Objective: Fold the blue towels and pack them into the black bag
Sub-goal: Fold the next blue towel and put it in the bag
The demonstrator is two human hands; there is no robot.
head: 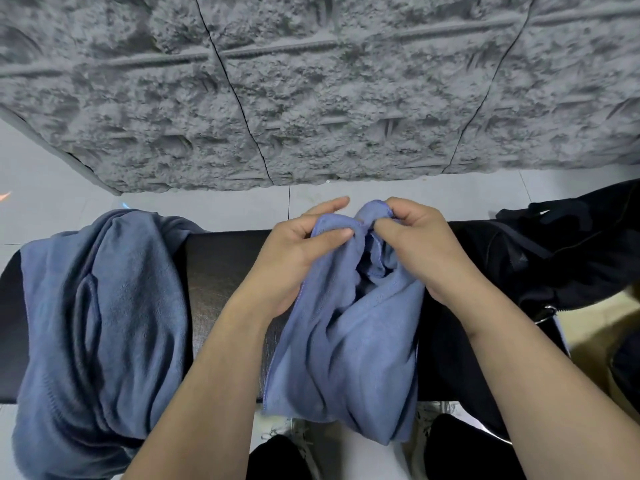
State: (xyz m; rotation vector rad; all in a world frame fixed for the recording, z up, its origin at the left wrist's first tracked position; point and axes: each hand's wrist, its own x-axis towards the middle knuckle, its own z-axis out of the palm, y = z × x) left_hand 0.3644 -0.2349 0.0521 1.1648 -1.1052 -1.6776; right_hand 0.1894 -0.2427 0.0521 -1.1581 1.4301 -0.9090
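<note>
A grey wall [311,91] of rough, stone-textured panels fills the upper part of the view, and a pale tiled floor [214,209] runs along its foot. Across the middle, a dark, glossy worktop [221,268] is seen from above.

Two blue towels are counted. The first towel [100,323] lies crumpled on the left part of the worktop, draped over both its far and near edges. The second towel [346,341] is held up in the centre; its lower part hangs in loose folds past the near edge of the worktop.

Two hands are seen, both bare. The left hand [294,251] grips the upper edge of the second towel, with the thumb pressed over the fabric and the index finger stretched out behind it. The right hand [412,244] is curled closed on the bunched top of the same towel, just beside the left hand.

One black bag [540,251] rests on the right end of the worktop, slumped and partly overhanging the far edge, well apart from the first towel. A metal ring is glimpsed at its lower side. Two light shoes [304,445] are seen on the floor below the hanging towel.
</note>
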